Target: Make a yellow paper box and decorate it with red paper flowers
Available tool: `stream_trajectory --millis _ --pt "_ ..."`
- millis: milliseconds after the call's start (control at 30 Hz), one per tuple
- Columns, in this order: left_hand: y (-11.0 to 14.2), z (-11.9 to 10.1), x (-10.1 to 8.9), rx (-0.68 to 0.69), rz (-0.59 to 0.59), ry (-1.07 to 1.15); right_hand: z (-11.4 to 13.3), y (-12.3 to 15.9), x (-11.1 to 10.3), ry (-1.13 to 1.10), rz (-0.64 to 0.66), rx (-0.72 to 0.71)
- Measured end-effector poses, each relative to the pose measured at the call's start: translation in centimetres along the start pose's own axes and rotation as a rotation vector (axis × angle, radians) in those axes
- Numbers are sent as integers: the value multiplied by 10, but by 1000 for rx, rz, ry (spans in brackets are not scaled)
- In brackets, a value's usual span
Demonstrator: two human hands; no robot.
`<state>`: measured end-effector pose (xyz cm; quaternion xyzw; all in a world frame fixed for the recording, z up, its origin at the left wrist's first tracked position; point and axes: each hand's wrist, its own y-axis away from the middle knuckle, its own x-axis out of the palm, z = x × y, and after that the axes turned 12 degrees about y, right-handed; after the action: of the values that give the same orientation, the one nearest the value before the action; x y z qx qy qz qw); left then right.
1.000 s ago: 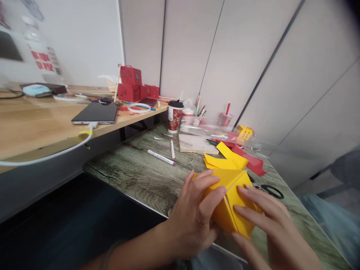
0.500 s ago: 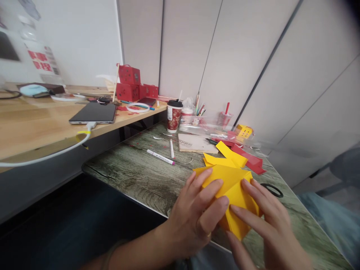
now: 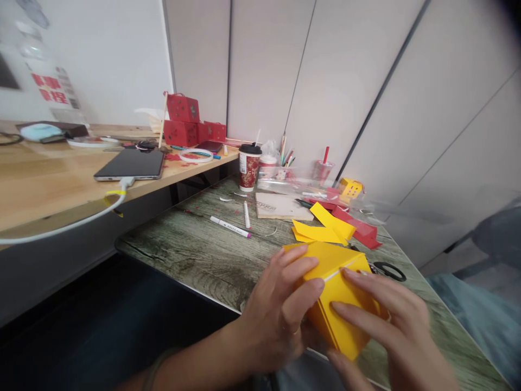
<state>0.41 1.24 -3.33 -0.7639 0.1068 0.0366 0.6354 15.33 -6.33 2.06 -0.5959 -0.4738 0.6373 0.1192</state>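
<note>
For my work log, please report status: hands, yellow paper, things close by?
Left fingers, right fingers on folded yellow paper. Pale line across it. Yellow scraps, scissors handle just beyond.

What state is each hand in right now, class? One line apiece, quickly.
Left hand: curled, holding the folded yellow paper box at its left side.
Right hand: holding the same box from the right.

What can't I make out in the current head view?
Head view:
Yellow paper box: underside hidden by its own faces and the left hand.
Scissors: blades partly hidden behind the box.
Right hand: forearm cut off by the bottom edge.
Purple-tipped marker: lettering too small and blurred.
</note>
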Motion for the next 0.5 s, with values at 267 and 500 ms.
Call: stream_trajectory --millis 267,500 --pt "0 -4 -1 -4 51 -88 1 0 1 51 1 1" --pt "-9 -1 -7 -217 115 137 -13 6 -7 -262 22 232"
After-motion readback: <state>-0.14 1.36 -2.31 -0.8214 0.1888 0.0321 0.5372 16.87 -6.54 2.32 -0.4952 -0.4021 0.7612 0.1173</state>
